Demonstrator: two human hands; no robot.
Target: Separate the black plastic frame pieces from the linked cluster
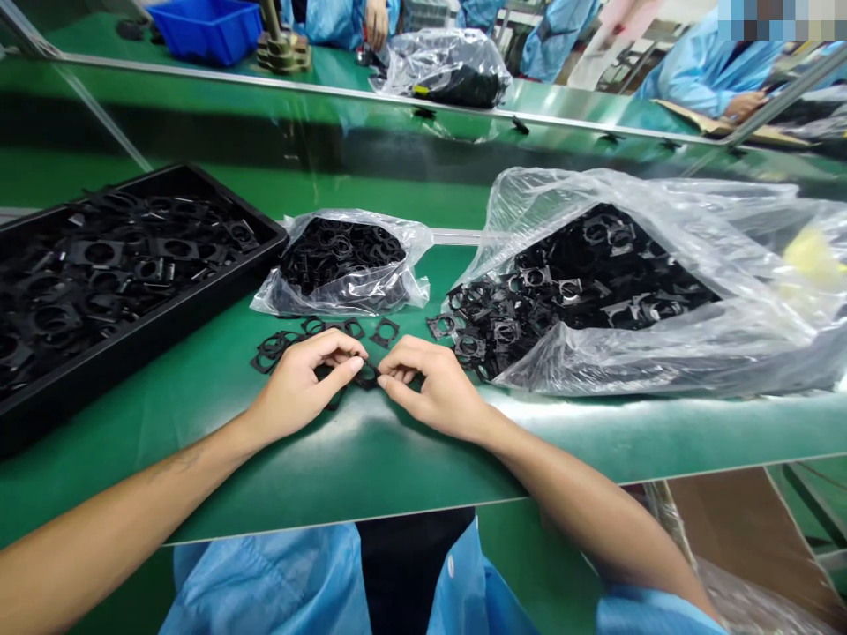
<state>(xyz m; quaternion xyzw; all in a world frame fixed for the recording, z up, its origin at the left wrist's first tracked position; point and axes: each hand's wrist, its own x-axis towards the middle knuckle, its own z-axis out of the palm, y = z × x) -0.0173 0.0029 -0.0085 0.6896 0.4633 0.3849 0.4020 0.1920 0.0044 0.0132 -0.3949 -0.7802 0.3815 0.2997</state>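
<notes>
My left hand (308, 381) and my right hand (430, 384) meet over the green table (371, 459), fingers pinched together on a small black plastic ring part (366, 376) held between both. Several loose black ring parts (311, 339) lie on the table just beyond my left hand. A small clear bag of thin black rings (344, 263) sits behind them. A large clear bag of black square housings (595, 282) lies open at my right, its parts spilling out close to my right hand.
A black tray (152, 331) filled with black housings stands at the left. Beyond a metal rail lie a blue bin (208, 28), a metal fixture (283, 46) and another bag (450, 69). People in blue coats work at the far side.
</notes>
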